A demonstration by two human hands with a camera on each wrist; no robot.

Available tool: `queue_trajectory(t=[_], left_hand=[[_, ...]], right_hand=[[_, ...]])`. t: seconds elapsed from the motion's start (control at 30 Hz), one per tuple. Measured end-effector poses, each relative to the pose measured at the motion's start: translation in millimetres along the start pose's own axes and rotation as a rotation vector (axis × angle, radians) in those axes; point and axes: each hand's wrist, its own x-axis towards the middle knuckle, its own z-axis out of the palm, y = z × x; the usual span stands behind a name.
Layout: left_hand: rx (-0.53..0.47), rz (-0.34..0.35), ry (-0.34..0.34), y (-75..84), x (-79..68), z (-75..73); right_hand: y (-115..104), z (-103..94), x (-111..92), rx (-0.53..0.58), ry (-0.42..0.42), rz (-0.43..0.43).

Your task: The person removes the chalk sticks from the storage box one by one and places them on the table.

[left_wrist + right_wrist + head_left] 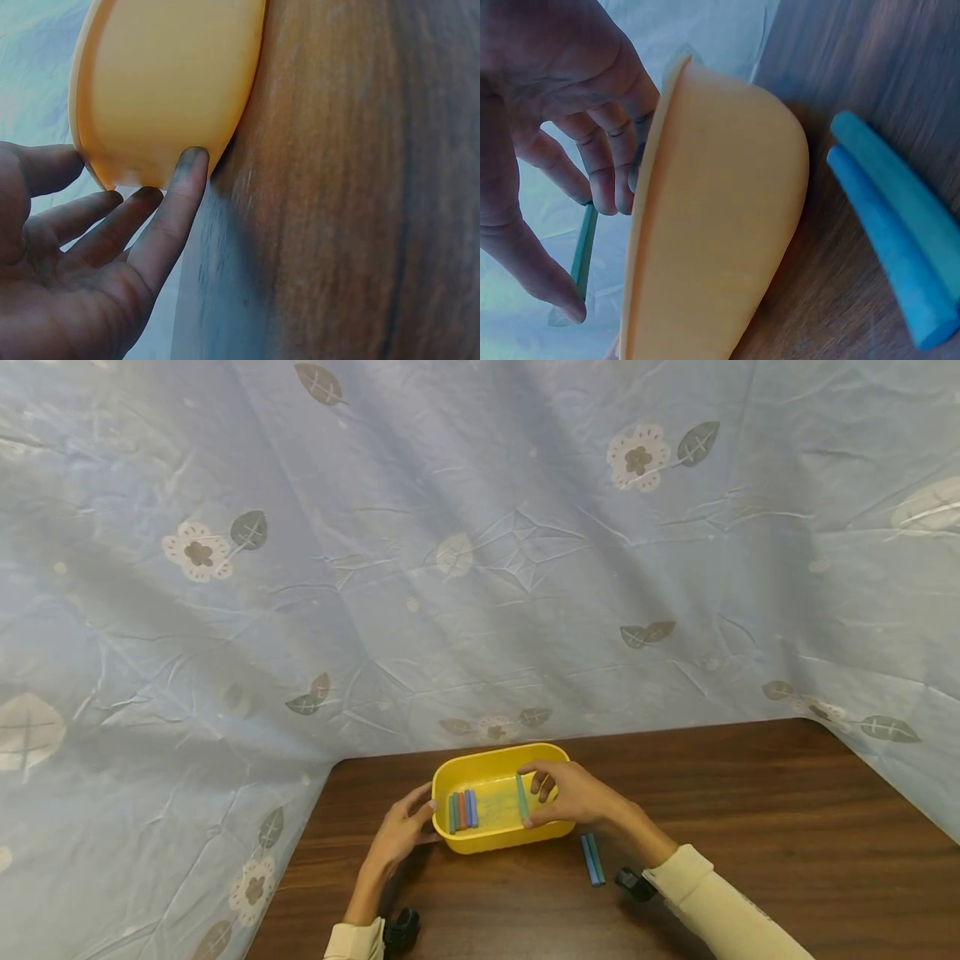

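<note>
Right hand (564, 795) found gripping a green stick (522, 799) endwise, thumb at the near end, a fingertip at the far end; its long axis points away from the person, far end leaning slightly left. Stick located left of the right hand's palm, above the interior of a yellow tray (502, 842). Left hand (397, 837) extended, fingers touching the tray's left end. Five parallel sticks (462, 810) lie inside, just right of that hand; a blue-and-green pair (592, 862) lies on the table (480, 910) near the right wrist
</note>
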Motion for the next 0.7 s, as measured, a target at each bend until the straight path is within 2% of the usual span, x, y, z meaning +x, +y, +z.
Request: queue_trajectory(t=[0.47,0.7], left_hand=[[0.004,0.015,-0.006,-1.0,0.1,-1.9],[0.015,0.015,-0.012,-1.7,-0.6,-1.6]], right_hand=[[7.0,-16.9,-28.6,-0.034,0.038,-0.024],[10.9,-17.9,-41.2,0.012,0.026,-0.023]])
